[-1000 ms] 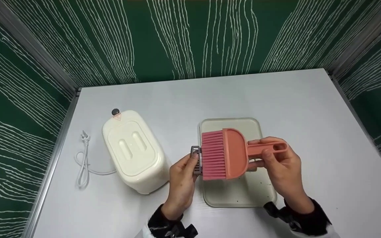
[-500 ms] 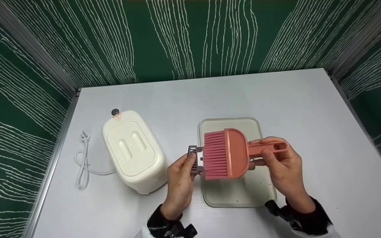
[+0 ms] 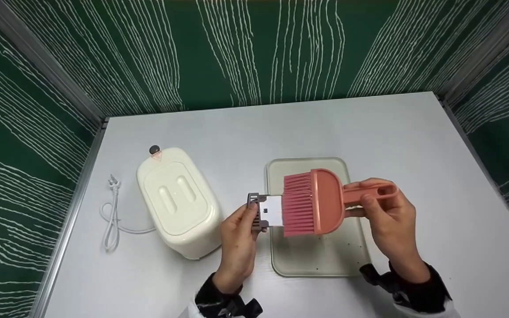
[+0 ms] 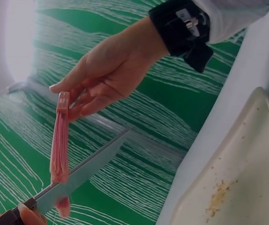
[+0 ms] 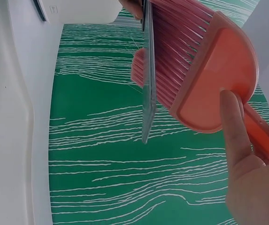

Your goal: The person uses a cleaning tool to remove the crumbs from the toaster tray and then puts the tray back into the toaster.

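In the head view my left hand [image 3: 239,240] pinches the grey slotted end of a crumb tray [image 3: 273,211], a flat sheet held out to the right. My right hand [image 3: 391,221] grips the handle of an orange brush [image 3: 328,201]. Its pink bristles [image 3: 298,205] lie across the sheet's right part and hide that end. Both wrist views show the bristles reaching past the sheet's edge, on either side of it. Below the hands lies a shallow beige tray [image 3: 298,265]; crumbs [image 4: 217,199] are scattered on it in the left wrist view.
A cream toaster [image 3: 179,198] with a lid on top stands left of the hands. From it a white cord [image 3: 112,221] with a plug runs left on the white table [image 3: 237,141]. Green walls with white lines enclose the back and sides.
The brush has slid to the right along the crumb tray, uncovering more of the white sheet. My left hand has drawn slightly left with the crumb tray.
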{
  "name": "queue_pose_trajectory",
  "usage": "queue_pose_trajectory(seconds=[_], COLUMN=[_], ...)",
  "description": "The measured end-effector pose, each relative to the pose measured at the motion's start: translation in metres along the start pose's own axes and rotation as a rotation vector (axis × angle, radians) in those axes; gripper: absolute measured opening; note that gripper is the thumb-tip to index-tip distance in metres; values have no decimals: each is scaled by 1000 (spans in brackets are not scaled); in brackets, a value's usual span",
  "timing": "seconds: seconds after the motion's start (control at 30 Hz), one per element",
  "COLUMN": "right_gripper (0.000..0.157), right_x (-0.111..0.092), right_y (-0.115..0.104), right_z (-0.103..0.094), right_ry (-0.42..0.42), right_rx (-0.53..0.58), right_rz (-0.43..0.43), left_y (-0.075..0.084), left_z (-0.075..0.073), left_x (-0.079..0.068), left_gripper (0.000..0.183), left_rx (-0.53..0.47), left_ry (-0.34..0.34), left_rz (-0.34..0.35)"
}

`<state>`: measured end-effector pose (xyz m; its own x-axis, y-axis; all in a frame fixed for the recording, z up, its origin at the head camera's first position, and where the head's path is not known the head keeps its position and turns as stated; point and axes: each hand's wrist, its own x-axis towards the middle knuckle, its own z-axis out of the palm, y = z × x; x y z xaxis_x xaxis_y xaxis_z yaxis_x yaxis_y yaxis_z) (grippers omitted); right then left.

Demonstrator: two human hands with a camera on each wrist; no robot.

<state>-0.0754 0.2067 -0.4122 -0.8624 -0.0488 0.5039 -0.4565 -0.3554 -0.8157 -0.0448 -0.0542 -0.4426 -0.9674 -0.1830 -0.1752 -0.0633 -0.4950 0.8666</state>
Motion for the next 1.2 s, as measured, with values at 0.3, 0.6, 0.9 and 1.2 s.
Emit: queue_pose_trajectory(seconds=[0.3, 0.6, 0.9, 1.2], right_gripper=[19, 19, 19, 19], right_x=[1, 4, 4, 6], right_y=[-4, -7, -8, -10], right_z=[-4, -10, -14, -20], right_ry=[75, 119, 156, 200], right_rx=[-77, -94, -125, -107], right_rz=[20, -1, 4, -16], left_y=[1, 1, 1, 2], left_z=[-2, -2, -3, -3], left_x=[0, 1, 2, 3], left_gripper=[31, 32, 32, 32], left_rx=[-1, 6, 2, -15], left_ry=[16, 16, 23, 27], left_rz=[-2, 7, 23, 22])
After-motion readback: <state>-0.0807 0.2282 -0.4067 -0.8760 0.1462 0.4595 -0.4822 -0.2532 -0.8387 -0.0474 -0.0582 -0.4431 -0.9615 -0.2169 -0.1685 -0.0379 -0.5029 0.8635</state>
